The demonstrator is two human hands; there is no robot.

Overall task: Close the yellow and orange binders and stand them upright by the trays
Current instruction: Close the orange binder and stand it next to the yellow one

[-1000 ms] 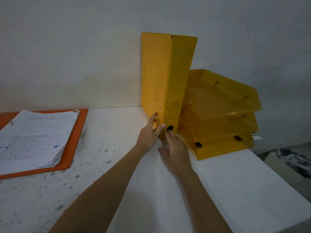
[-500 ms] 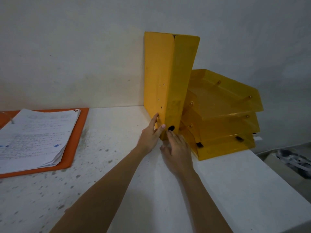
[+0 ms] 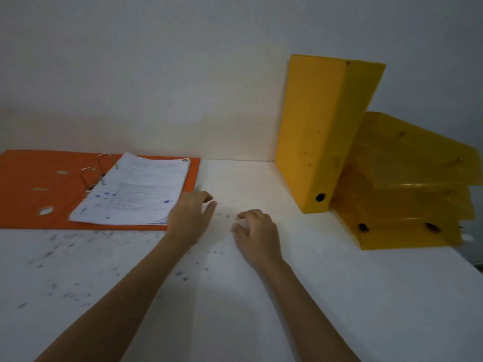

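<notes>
The closed yellow binder (image 3: 313, 131) stands upright at the right, leaning against the stacked yellow trays (image 3: 407, 205). The orange binder (image 3: 31, 184) lies open and flat at the left, its metal rings (image 3: 91, 171) up and a stack of printed paper (image 3: 136, 192) on its right half. My left hand (image 3: 189, 218) hovers by the paper's near right corner, fingers loosely curled, holding nothing. My right hand (image 3: 257, 231) hangs over the bare table between the two binders, fingers apart and empty.
The white table (image 3: 235, 309) is speckled with dark spots and backs onto a plain wall (image 3: 183, 74). Its right edge falls away just past the trays.
Both hands have let go of the yellow binder, which now stands by itself, and have moved left toward the orange binder. The view has swung left.
</notes>
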